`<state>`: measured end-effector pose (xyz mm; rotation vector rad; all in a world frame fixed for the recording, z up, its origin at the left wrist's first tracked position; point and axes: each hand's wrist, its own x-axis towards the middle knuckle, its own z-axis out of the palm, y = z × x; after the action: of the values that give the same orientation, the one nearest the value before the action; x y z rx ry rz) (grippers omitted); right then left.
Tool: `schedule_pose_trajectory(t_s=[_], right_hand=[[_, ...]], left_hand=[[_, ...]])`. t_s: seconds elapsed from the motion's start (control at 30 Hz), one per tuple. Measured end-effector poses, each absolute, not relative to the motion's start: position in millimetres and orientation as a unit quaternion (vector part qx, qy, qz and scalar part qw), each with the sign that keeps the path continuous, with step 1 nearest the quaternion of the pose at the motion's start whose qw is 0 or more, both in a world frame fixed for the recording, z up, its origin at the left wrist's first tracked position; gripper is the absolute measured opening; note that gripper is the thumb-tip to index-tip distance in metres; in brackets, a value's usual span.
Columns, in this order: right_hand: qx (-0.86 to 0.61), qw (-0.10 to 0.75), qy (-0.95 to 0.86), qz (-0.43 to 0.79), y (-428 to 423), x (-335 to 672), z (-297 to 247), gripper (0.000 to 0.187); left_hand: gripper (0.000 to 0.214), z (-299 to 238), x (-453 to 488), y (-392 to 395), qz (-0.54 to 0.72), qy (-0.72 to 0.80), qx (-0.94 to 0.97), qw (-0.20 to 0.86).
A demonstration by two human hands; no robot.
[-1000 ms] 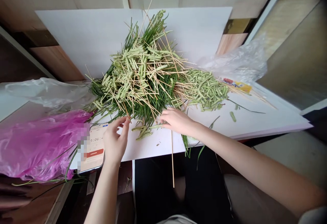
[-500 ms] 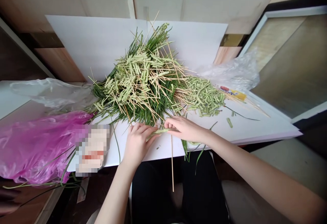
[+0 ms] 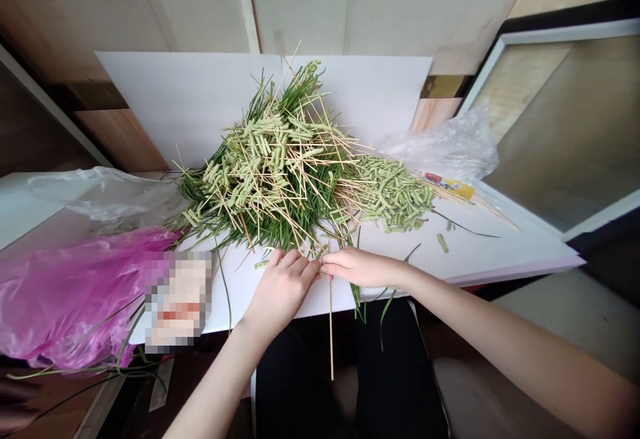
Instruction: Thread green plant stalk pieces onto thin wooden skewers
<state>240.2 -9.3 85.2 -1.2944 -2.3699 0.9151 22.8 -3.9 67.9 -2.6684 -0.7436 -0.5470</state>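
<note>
One thin stick (image 3: 331, 332) is hanging at the lower centre of the frame, past the front edge of the table (image 3: 239, 285), and from afar I am seeing the right hand (image 3: 363, 269) pinching its top. The left hand (image 3: 287, 285) is curling its fingers just beside; I cannot tell what they are gripping. Mid-frame, cut beans (image 3: 263, 142) and more sticks (image 3: 350, 190) are lying over greens (image 3: 325, 189).

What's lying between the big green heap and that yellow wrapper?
In the head view, a loose pile of cut green pieces lies between the heap and the wrapper, with some sticks on its heap side.
</note>
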Motion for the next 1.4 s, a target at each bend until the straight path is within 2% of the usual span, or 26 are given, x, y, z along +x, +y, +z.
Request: schedule_pose_trajectory(t_s=[0.1, 0.27, 0.43, 0.6, 0.7, 0.9, 1.03, 1.13, 1.2, 1.3, 1.4], right_hand=[[-0.436, 0.144, -0.83, 0.317, -14, 243, 87, 0.03], [-0.403, 0.152, -0.865, 0.256, -31, 247, 84, 0.028], [-0.345, 0.164, -0.919, 0.101, -44, 249, 70, 0.026], [-0.261, 0.185, -0.945, -0.069, -44, 254, 69, 0.038], [-0.218, 0.2, -0.947, -0.127, -42, 256, 74, 0.032], [-0.173, 0.208, -0.951, -0.151, -29, 266, 79, 0.018], [-0.271, 0.233, -0.922, -0.147, -17, 323, 101, 0.03], [-0.41, 0.273, -0.857, -0.149, -9, 362, 117, 0.038], [-0.459, 0.268, -0.84, -0.111, -6, 365, 120, 0.037], [-0.484, 0.221, -0.846, -0.004, -7, 340, 112, 0.023], [-0.497, 0.187, -0.84, 0.115, -13, 310, 103, 0.021]], left_hand=[[0.016, 73, 23, -4, -0.146, -0.243, -0.953, 0.105], [0.025, 85, 16, -6, -0.154, -0.226, -0.957, -0.101], [0.028, 89, 11, -8, -0.145, -0.196, -0.926, -0.29], [0.03, 87, 9, -10, -0.121, -0.218, -0.882, -0.399], [0.035, 91, 11, -13, -0.111, -0.227, -0.851, -0.46], [0.042, 98, 22, -28, -0.125, -0.256, -0.77, -0.571], [0.048, 95, 8, -39, -0.16, -0.332, -0.646, -0.668], [0.048, 90, -5, -32, -0.228, -0.382, -0.664, -0.601], [0.043, 86, -6, -19, -0.253, -0.395, -0.748, -0.47], [0.029, 79, 0, 7, -0.272, -0.404, -0.841, -0.237], [0.02, 71, 1, 24, -0.244, -0.413, -0.874, -0.076]])
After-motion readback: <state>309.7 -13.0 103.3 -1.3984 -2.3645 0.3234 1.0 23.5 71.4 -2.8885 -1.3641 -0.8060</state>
